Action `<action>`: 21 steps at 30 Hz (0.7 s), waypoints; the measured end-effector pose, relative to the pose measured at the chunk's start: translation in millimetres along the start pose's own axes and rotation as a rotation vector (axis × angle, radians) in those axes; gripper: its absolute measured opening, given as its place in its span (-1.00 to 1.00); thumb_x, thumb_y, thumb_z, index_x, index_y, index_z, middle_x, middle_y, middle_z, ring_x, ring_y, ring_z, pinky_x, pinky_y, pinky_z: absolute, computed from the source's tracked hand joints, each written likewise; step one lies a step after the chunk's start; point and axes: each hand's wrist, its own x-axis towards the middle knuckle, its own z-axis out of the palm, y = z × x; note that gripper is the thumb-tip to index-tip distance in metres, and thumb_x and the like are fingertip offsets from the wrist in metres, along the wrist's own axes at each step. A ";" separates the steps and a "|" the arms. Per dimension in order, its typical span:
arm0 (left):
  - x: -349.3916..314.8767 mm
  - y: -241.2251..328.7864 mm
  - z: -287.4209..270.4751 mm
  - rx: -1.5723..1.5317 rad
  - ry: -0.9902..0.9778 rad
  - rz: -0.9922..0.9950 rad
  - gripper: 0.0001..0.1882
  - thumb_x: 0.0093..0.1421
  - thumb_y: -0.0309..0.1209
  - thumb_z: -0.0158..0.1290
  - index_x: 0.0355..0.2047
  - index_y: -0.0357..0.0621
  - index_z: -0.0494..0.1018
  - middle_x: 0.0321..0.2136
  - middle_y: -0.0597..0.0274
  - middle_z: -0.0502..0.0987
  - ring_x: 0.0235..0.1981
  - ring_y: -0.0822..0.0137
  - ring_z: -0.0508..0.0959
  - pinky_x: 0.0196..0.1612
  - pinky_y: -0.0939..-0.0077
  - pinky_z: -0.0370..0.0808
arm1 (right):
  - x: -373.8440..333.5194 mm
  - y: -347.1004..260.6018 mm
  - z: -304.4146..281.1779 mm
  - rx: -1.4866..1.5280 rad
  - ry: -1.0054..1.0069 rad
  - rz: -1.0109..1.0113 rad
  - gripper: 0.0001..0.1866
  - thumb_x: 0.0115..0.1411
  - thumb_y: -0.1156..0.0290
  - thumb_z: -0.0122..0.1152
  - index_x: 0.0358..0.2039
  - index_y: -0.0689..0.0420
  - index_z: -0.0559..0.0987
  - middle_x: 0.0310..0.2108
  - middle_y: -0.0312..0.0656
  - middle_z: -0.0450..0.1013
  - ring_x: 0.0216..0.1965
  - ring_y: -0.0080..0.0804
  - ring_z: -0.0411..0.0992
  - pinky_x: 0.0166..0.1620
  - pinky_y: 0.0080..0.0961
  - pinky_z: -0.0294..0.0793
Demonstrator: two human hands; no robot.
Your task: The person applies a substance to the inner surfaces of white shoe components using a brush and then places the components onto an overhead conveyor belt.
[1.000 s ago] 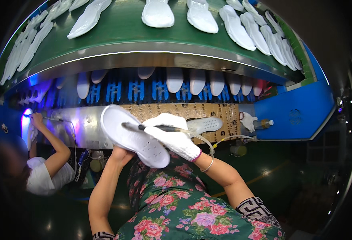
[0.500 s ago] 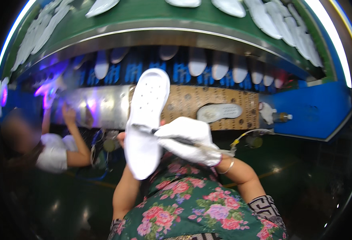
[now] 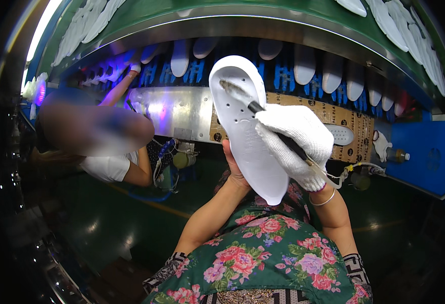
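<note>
A white shoe sole (image 3: 248,144) with a raised rim, and small holes dotting its wider upper end, is held tilted above the lap, in front of the cardboard-covered bench (image 3: 361,124). Part of its right edge is hidden by the gloved right hand (image 3: 297,139), whose fingers are closed around a dark-handled brush (image 3: 255,107); the bristles are laid over the holed end. The sole is gripped from below by the bare left hand (image 3: 236,166), its fingers mostly concealed, so their exact spread cannot be told. Both forearms are angled upward.
</note>
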 end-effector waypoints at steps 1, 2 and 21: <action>-0.2 -2.0 1.6 -0.031 -0.018 -0.026 0.06 -0.02 0.43 0.09 0.34 0.06 0.17 0.20 0.15 0.39 0.19 0.09 0.43 0.22 0.02 0.41 | -0.6 1.1 -0.5 -0.003 0.003 0.001 -0.67 0.02 0.57 0.34 -0.13 0.13 0.67 -0.23 -0.10 0.61 -0.19 -0.16 0.59 -0.10 -0.34 0.57; -0.9 -3.8 6.5 -0.005 -0.003 -0.041 0.07 -0.07 0.36 0.20 0.33 0.04 0.19 0.17 0.16 0.43 0.18 0.09 0.44 0.24 0.01 0.40 | -2.1 3.1 -0.1 -0.047 -0.008 -0.014 -0.62 0.04 0.57 0.33 -0.07 0.12 0.65 -0.16 -0.09 0.59 -0.14 -0.13 0.57 -0.05 -0.31 0.55; 28.1 4.0 0.0 0.060 -0.114 -0.065 0.16 -0.01 0.50 0.01 0.35 -0.15 0.10 0.23 -0.06 0.31 0.23 0.01 0.37 0.28 0.07 0.35 | -13.3 -2.9 17.9 0.198 0.037 0.149 -0.74 0.03 0.56 0.36 -0.20 0.18 0.68 -0.27 -0.11 0.62 -0.27 -0.24 0.60 -0.16 -0.41 0.56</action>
